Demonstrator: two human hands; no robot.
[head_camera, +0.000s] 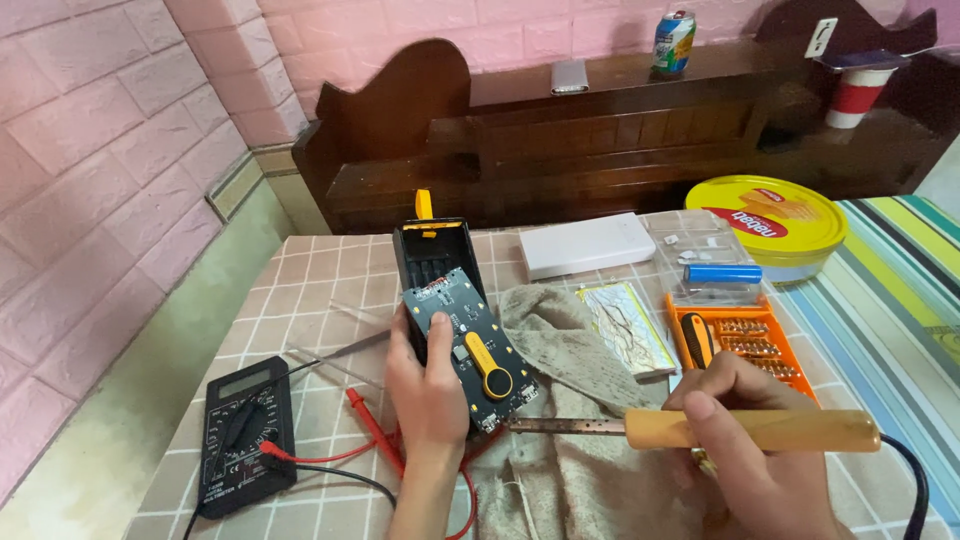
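My left hand grips a dark circuit board with a yellow strip, held tilted over a black open casing with yellow trim. My right hand holds a soldering iron by its wooden handle. Its metal shaft points left, and the tip sits at the lower edge of the board. Both rest above a beige fuzzy cloth on the checked table.
A black multimeter with red and black leads lies at front left. A white rectangular box, an orange screwdriver-bit case, a blue cylindrical cell and a yellow round tin sit behind. A dark wooden bench holds a can and a cup.
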